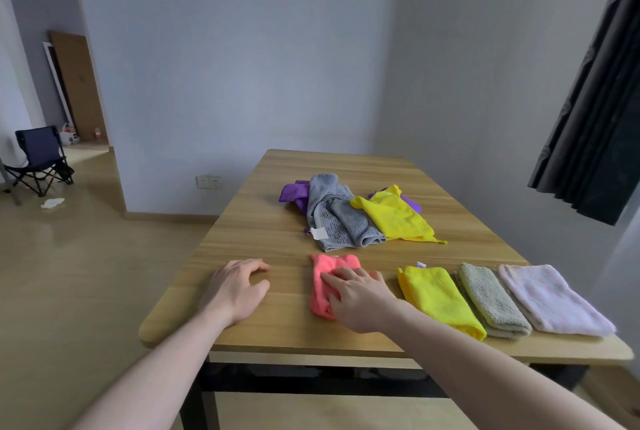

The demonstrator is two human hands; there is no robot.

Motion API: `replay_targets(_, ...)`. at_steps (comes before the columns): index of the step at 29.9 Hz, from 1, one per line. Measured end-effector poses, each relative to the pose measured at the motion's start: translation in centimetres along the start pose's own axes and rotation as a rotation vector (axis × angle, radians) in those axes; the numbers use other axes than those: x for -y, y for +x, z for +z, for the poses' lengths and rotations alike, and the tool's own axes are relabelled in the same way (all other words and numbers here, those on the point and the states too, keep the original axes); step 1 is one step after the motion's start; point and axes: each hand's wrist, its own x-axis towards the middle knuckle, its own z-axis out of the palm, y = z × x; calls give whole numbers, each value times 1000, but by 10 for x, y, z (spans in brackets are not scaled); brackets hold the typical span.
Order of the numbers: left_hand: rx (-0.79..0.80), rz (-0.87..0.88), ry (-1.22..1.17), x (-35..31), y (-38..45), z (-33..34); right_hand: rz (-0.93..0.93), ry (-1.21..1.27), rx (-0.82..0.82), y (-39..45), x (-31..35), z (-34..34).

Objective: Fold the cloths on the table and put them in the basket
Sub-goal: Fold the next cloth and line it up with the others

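Observation:
A folded pink cloth [323, 286] lies near the front edge of the wooden table [263, 229]. My right hand [358, 298] rests flat on it, fingers spread and fairly straight. My left hand [237, 286] rests on the bare tabletop to the left, fingers loosely curled and holding nothing. To the right lie three folded cloths in a row: yellow [438, 298], grey-green [491, 300] and pale pink [550, 298]. Further back is an unfolded pile: a grey cloth [337, 215], a yellow cloth [398, 216] and a purple cloth [294, 192]. No basket is in view.
The table's left corner is rounded, with open floor beyond it. A folding chair [40, 159] stands far left. A dark curtain [595, 90] hangs at the right. A wall stands behind the table.

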Motion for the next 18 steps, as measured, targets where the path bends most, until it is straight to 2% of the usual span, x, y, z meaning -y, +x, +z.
replay_targets(8,11,3,8,1,0,2,27,-71,-6,-39,-34,1)
replay_targets(18,33,6,-8,-1,-2,0,38,-40,-34,-69,-54,1)
